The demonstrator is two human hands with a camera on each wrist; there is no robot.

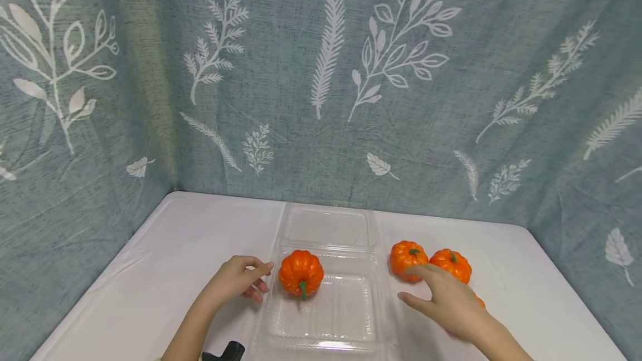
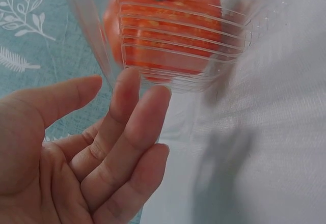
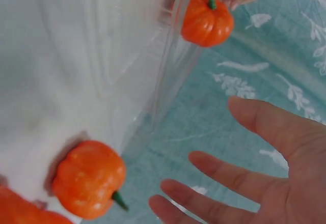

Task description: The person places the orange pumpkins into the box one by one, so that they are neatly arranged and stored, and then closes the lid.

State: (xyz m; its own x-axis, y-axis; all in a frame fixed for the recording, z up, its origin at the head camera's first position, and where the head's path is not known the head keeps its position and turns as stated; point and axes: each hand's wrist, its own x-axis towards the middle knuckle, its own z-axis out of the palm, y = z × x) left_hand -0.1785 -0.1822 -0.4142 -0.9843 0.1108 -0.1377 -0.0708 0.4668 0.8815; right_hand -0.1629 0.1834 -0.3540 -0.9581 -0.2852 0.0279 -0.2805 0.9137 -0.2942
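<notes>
One small orange pumpkin (image 1: 301, 273) with a green stem sits in the left part of a clear plastic clamshell box (image 1: 346, 308), whose lid (image 1: 328, 227) lies folded back. Beside the box's left wall is my left hand (image 1: 239, 280), fingers relaxed and holding nothing; in the left wrist view its fingertips are right at the ribbed wall. My right hand (image 1: 443, 299) reaches over the table to the right of the box, fingers spread and nothing in them. Near it stand two more pumpkins, one (image 1: 407, 259) overlapped by its fingertips and one (image 1: 451, 265) behind it.
Part of another orange pumpkin (image 1: 480, 299) shows from behind the right hand. A white cloth covers the table (image 1: 200, 227). Blue-green curtains (image 1: 291, 99) with white leaf prints stand along the back and sides. A black object (image 1: 232, 351) shows by the left forearm.
</notes>
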